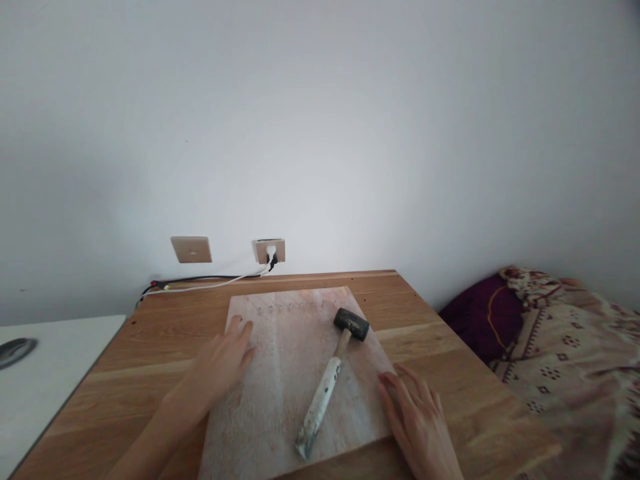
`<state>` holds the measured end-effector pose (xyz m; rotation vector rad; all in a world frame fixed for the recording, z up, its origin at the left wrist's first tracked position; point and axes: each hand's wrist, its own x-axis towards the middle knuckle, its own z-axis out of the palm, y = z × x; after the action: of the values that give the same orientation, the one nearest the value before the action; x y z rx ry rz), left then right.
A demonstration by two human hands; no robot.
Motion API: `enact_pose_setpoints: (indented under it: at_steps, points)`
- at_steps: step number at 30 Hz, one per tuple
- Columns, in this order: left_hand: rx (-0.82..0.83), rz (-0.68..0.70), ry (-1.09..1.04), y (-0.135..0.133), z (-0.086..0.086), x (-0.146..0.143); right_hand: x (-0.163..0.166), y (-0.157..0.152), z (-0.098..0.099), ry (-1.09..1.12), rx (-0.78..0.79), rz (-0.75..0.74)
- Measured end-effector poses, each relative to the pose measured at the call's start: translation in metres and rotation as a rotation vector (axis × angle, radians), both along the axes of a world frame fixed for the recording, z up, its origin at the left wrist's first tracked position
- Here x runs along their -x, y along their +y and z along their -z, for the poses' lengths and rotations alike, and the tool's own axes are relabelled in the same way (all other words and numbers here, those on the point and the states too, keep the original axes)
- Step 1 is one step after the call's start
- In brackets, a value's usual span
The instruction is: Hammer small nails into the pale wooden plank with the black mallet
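Pinkish mottled slab (273, 400) beneath black-headed mallet (329, 379)

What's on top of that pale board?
A black-headed mallet lies on the board; the left hand and right hand rest on its edges. The wooden table directly beneath is covered.

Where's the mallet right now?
Head view: the mallet lies diagonally on the board, right of centre, head toward the wall, between the left hand and the right hand, touched by neither.
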<state>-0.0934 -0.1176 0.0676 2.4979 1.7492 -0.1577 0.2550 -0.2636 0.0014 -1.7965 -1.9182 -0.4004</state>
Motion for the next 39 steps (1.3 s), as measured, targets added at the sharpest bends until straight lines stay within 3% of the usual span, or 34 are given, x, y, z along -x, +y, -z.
enact_pose_setpoints:
  at_steps: [4, 10, 14, 19, 22, 26, 29, 33, 39]
  points:
    - [-0.026, 0.098, -0.032, -0.002, 0.002, -0.033, -0.037, -0.012, 0.012, -0.043, -0.025, 0.15]
    - [-0.081, 0.339, -0.155, -0.002, 0.013, -0.112, -0.113, -0.007, 0.015, -0.061, 0.017, 0.31]
    - [-0.152, 0.393, -0.249, -0.001, 0.023, -0.155, -0.165, -0.008, 0.017, 0.031, 0.052, 0.409]
    - [-0.179, 0.541, -0.394, -0.01, 0.038, -0.172, -0.205, -0.017, 0.033, 0.091, 0.129, 0.606]
    - [-0.16, 0.579, -0.424, -0.016, 0.04, -0.175, -0.213, -0.019, 0.041, 0.115, 0.158, 0.642]
    - [-0.182, 0.468, -0.397, -0.013, 0.032, -0.171, -0.205, -0.021, 0.042, -0.11, 0.156, 0.555]
    - [-0.196, 0.39, -0.346, -0.007, 0.021, -0.152, -0.181, -0.023, 0.037, -0.218, 0.143, 0.41]
    - [-0.154, 0.246, -0.199, -0.003, -0.001, -0.101, -0.119, -0.023, 0.027, -0.205, 0.078, 0.195]
    - [0.011, 0.077, -0.019, -0.011, -0.023, -0.024, -0.032, -0.018, 0.024, -0.074, -0.021, 0.129]
